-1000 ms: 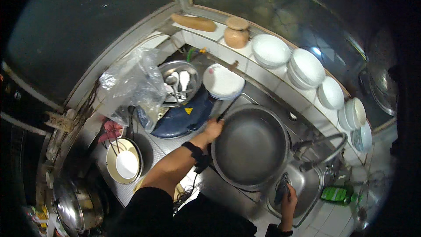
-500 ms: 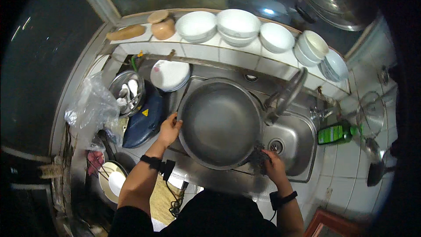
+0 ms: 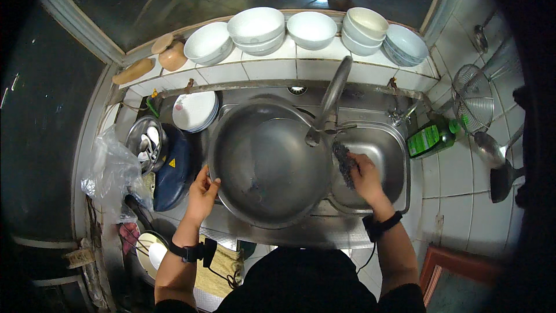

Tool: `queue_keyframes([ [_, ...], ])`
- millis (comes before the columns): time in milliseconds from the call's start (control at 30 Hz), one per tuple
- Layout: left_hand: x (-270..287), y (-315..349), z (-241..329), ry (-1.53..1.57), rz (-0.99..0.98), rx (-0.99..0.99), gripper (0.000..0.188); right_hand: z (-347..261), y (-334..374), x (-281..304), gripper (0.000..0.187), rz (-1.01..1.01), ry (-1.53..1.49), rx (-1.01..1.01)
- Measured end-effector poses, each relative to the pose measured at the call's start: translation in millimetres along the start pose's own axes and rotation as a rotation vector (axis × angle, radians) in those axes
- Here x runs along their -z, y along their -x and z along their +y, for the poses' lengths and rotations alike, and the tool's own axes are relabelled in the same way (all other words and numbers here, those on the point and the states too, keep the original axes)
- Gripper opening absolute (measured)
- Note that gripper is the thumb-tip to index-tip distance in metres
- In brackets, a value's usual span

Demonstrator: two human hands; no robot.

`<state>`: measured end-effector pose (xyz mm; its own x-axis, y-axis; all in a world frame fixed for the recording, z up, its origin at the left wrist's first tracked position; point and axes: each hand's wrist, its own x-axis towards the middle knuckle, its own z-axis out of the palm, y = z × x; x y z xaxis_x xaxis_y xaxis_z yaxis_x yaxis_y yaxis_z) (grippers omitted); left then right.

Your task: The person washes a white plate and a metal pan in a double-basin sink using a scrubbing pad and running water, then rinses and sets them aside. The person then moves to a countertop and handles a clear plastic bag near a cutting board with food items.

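Observation:
A large, round grey metal pan (image 3: 260,156) rests over the left part of the sink, its inside wet-looking with a few dark specks. At its left rim my left hand (image 3: 202,197) is closed, fingers hooked round the edge. My right hand (image 3: 366,179) grips a dark steel wool scourer (image 3: 344,164) just beyond the pan's right rim. Scourer and hand are above the smaller right sink bowl (image 3: 385,156). The curved metal faucet (image 3: 334,95) reaches toward the pan's upper right edge.
White bowls (image 3: 313,30) line the tiled ledge behind. Stacked plates (image 3: 195,110), a metal bowl of spoons (image 3: 147,144) and a plastic bag (image 3: 113,168) stand left. A green detergent bottle (image 3: 431,139) is right, near a hanging strainer (image 3: 473,93) and a dark spatula (image 3: 504,182).
My right hand has moved with the scourer from the pan's lower right rim up and away over the right sink bowl. My left hand keeps its hold on the rim. The view has shifted.

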<state>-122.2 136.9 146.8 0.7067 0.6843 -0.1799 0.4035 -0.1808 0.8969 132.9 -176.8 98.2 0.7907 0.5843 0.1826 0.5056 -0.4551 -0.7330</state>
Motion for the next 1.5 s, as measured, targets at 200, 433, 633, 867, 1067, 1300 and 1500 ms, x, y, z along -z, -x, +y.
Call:
queue_keyframes([
  [200,-8.3,20.9,30.2,0.016,-0.032,-0.023,0.050,4.2,-32.5,16.2,0.029,0.030,0.231,-0.039],
  [433,-26.6,37.1,60.8,0.025,-0.063,-0.067,0.056,22.2,-71.9,-5.4,0.028,-0.010,0.433,0.060],
  [633,-53.0,53.1,101.4,0.011,-0.182,-0.139,0.060,11.2,-78.4,-4.2,0.028,-0.207,0.486,-0.082],
  [867,-102.7,79.2,135.9,-0.125,-0.322,-0.230,0.072,13.6,-47.4,9.9,0.031,-0.285,0.205,-0.031],
  [1067,-153.5,95.6,150.0,-0.051,-0.355,-0.387,0.079,37.3,13.8,24.8,0.031,-0.304,-0.191,-0.113],
  [1300,-160.1,97.3,143.6,-0.026,-0.322,-0.484,0.079,25.2,43.3,40.5,0.020,-0.541,-0.120,-0.192],
  [1500,-164.2,97.5,141.4,-0.042,-0.336,-0.500,0.082,-20.9,49.8,36.4,0.022,-0.570,-0.202,-0.066],
])
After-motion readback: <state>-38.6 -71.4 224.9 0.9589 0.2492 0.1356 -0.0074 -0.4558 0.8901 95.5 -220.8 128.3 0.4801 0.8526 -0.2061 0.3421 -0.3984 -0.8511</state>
